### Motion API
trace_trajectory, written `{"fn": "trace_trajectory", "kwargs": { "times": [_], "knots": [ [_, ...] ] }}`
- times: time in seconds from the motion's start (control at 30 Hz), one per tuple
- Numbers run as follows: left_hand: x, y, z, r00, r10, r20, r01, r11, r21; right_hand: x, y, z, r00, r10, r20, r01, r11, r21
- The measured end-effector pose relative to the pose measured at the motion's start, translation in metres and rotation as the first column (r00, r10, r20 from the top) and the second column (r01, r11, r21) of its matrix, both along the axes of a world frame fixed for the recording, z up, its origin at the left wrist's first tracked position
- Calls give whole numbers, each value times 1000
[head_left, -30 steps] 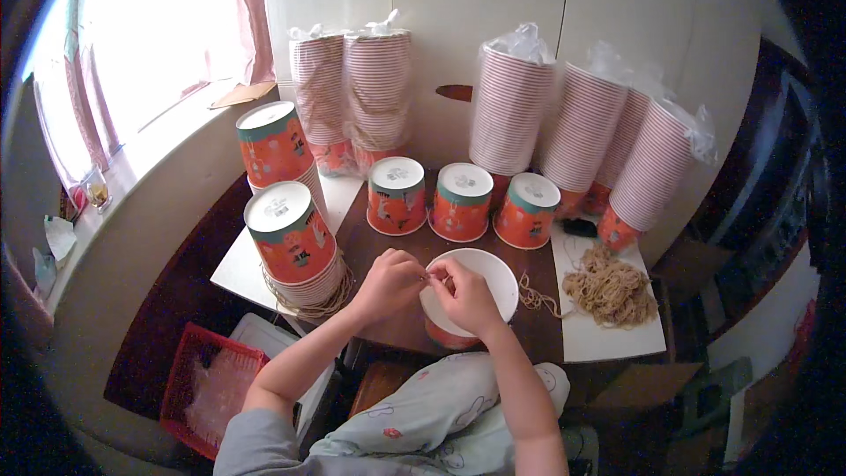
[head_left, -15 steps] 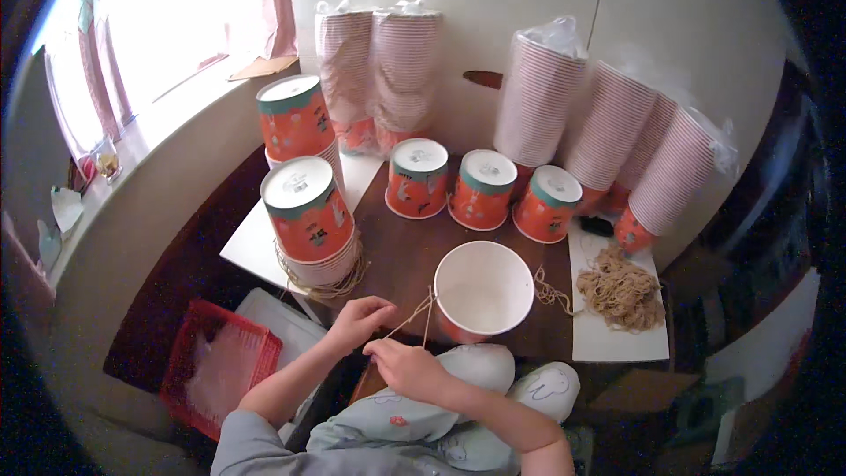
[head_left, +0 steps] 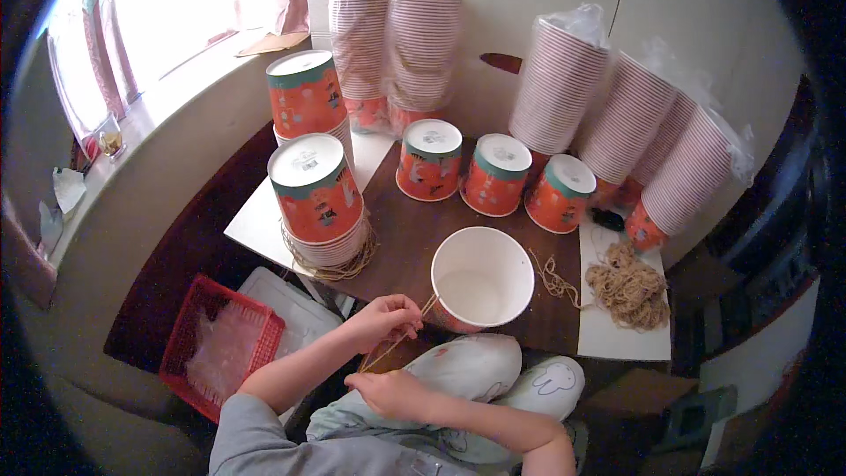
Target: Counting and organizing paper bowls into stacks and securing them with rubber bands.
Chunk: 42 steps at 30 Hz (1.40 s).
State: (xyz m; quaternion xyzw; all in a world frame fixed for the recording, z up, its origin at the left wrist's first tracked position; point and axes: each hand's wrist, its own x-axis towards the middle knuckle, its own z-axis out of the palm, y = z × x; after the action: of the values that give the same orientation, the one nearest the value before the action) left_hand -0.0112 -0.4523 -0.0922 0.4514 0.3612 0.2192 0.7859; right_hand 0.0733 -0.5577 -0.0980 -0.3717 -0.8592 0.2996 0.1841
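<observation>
An upright paper bucket (head_left: 483, 278), white inside, stands at the table's near edge before my knees. Tan twine (head_left: 429, 305) comes off its left side and runs down to my hands. My left hand (head_left: 388, 319) is closed on the twine close to the bucket, its fingertips curled together. Lower and nearer my lap, my right hand (head_left: 383, 391) pinches the twine's lower part, so a length stretches between the hands. How the twine fastens to the bucket is hard to make out.
Upside-down orange buckets (head_left: 429, 160) stand behind, with stacks (head_left: 317, 189) at left, twine around the nearer one's base. Bagged white bucket stacks (head_left: 558, 84) line the wall. A twine heap (head_left: 627, 286) lies at right. A red basket (head_left: 198, 300) sits below left.
My left hand has moved right and toward the bucket along the twine. My right hand has drawn down and left. The view has shifted slightly.
</observation>
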Motion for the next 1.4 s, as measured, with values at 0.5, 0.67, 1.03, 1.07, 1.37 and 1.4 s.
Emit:
{"fn": "trace_trajectory", "kwargs": {
  "times": [0.5, 0.67, 1.03, 1.07, 1.37, 1.4],
  "knots": [
    [-10, -11, -10, 986, -14, 167, 33, 993, -114, 0, -3, -3, 999, 15, 32, -17, 999, 44],
    [-7, -9, -2, 988, 52, 149, -18, 975, -220, 3, -3, 9, 993, 114, 36, -115, 993, 37],
    [10, 13, 7, 982, -48, 184, 91, 968, -235, -20, -21, -20, 851, 490, 191, -486, 871, -70],
    [10, 12, 8, 986, -49, 159, 85, 970, -227, -20, -21, -20, 842, 514, 163, -512, 857, -57],
    [16, 21, 24, 973, -125, -193, 168, 961, 219, 6, -15, 26, 906, 411, 107, -389, 904, -177],
    [18, 25, 26, 977, -57, -206, 120, 944, 308, 23, -10, 47, 907, 420, 35, -413, 901, -131]
  ]
}}
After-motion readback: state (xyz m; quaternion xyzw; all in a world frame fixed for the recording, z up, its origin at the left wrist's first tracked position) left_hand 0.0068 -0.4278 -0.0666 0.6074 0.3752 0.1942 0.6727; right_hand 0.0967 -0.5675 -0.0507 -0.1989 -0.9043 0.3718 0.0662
